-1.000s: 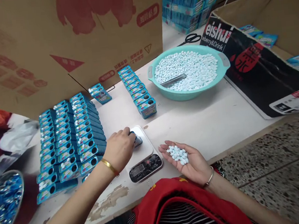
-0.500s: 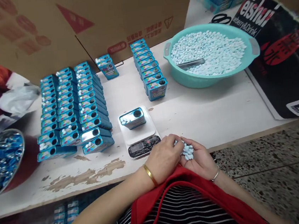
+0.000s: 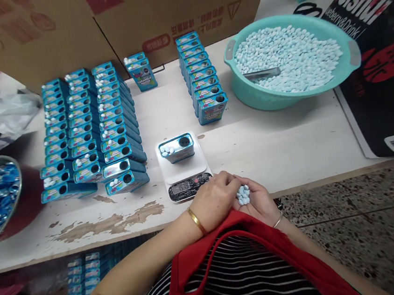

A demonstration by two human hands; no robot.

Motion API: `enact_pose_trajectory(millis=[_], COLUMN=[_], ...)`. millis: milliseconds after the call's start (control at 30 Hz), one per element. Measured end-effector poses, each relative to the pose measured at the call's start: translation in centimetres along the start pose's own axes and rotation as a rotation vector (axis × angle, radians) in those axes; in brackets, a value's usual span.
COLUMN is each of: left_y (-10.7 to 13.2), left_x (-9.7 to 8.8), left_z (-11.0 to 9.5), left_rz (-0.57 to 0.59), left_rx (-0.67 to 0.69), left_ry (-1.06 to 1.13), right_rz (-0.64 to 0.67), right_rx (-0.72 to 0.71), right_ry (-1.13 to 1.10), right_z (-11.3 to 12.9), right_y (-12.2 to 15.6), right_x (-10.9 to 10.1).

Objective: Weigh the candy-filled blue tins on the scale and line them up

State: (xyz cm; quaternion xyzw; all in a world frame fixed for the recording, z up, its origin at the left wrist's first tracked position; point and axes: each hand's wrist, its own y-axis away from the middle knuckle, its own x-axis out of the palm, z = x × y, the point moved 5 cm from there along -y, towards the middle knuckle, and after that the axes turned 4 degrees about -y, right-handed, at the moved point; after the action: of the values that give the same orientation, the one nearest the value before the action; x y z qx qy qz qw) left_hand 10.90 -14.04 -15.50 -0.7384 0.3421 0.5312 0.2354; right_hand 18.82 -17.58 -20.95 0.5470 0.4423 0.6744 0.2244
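My right hand (image 3: 262, 201) is palm-up at the table's front edge, cupped around a small heap of pale blue candies (image 3: 243, 195). My left hand (image 3: 216, 196), with a gold bracelet on its wrist, lies against it; its curled fingers reach the heap, and their tips are hidden. Just beyond my left hand is a white digital scale (image 3: 167, 171) with digits lit on its display. On the scale's plate stands a blue candy tin (image 3: 180, 155), a round dark opening in its top and several candies lying beside that opening.
Rows of blue tins (image 3: 85, 126) stand at left, another row (image 3: 202, 79) at centre back. A turquoise basin (image 3: 265, 100) holds candies and a metal scoop (image 3: 262, 73). A cardboard box (image 3: 154, 11) backs the table; a metal bowl (image 3: 20, 185) of blue-wrapped pieces is left.
The view has shifted a little. The scale display has gone from zeros to other digits. Less of the candy heap shows in my right palm; both hands stay together.
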Motion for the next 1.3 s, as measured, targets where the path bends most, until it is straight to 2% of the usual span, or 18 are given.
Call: enact_pose_trajectory(millis=[133, 233, 300, 333, 400, 433, 500, 567, 700, 800, 900, 1033, 1300], left_y=[0.1, 0.5, 1.1, 1.6, 2.9, 3.5, 4.3, 4.4, 3.5, 2.8, 2.1, 1.5, 1.4], left_x=[-1.1, -3.3, -5.6, -6.8, -8.8, -9.5, -10.1, -10.2, -10.4, -11.1, -11.7, -12.4, -13.4], left_z=[0.6, 1.1, 2.2, 3.2, 5.9, 7.2, 9.4, 10.7, 11.6, 12.1, 12.5, 12.9, 13.1], left_rz=[-0.059, -0.144, -0.304, -0.419, -0.658, -0.742, -0.788, -0.698, -0.388, -0.187, -0.053, -0.001, -0.031], left_rx=[-0.007, 0.063, 0.070, 0.025, -0.152, -0.237, -0.314, -0.261, -0.085, -0.045, -0.034, -0.020, -0.009], left_ry=[0.028, 0.074, 0.101, 0.094, 0.043, 0.013, -0.030, -0.054, -0.138, -0.130, -0.050, 0.059, 0.052], right_rz=[0.064, 0.125, 0.178, 0.203, 0.239, 0.246, 0.247, 0.254, 0.268, 0.263, 0.255, 0.252, 0.279], right_rx=[-0.009, -0.016, 0.003, 0.014, 0.030, 0.034, 0.050, 0.080, 0.117, 0.123, 0.131, 0.160, 0.192], right_ry=[0.004, -0.025, -0.023, -0.020, -0.011, -0.008, 0.007, 0.035, 0.079, 0.086, 0.092, 0.110, 0.128], right_z=[-0.2, -0.3, -0.6, -0.7, -1.1, -1.3, -1.8, -2.4, -3.1, -3.4, -3.7, -4.2, -4.5], right_y=[-0.4, -0.6, -0.7, -0.7, -0.6, -0.7, -0.7, -0.9, -1.1, -1.2, -1.2, -1.1, -1.4], right_x=[1.3, 2.4, 3.2, 3.7, 4.5, 4.9, 5.4, 5.9, 6.3, 6.4, 6.4, 6.5, 6.3])
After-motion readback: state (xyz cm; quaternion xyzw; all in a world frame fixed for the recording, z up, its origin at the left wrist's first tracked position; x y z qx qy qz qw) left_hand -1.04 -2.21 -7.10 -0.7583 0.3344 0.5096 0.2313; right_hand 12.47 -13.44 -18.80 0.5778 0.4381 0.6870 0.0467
